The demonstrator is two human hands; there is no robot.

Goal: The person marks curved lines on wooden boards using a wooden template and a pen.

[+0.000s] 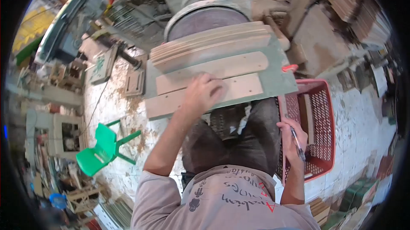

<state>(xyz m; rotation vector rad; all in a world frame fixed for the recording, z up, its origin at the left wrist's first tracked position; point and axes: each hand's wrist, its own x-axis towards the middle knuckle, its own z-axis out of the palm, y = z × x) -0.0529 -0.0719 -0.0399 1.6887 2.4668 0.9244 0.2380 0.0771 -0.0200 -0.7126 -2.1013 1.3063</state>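
Note:
My left hand (205, 93) rests over the front wooden board (166, 103), its fingers bent and drawn together against the wood; the fingertips are partly hidden. Behind that board lies a second board (243, 62) with a rounded right end. Small dark holes or marks dot both. At the far side of the green-grey worktop (279, 69) sits a stack of narrow boards (213, 44). My right hand (294, 138) is lower right, beside the crate's near left edge, with its fingers closed round a pen (297, 142).
A red plastic crate (331, 131) with wood pieces inside stands right of my legs. Behind the worktop is a large round disc (207, 20). A green plastic chair (100, 148) stands on the littered floor at left. An orange-red clamp or handle (290, 68) sits at the worktop's right edge.

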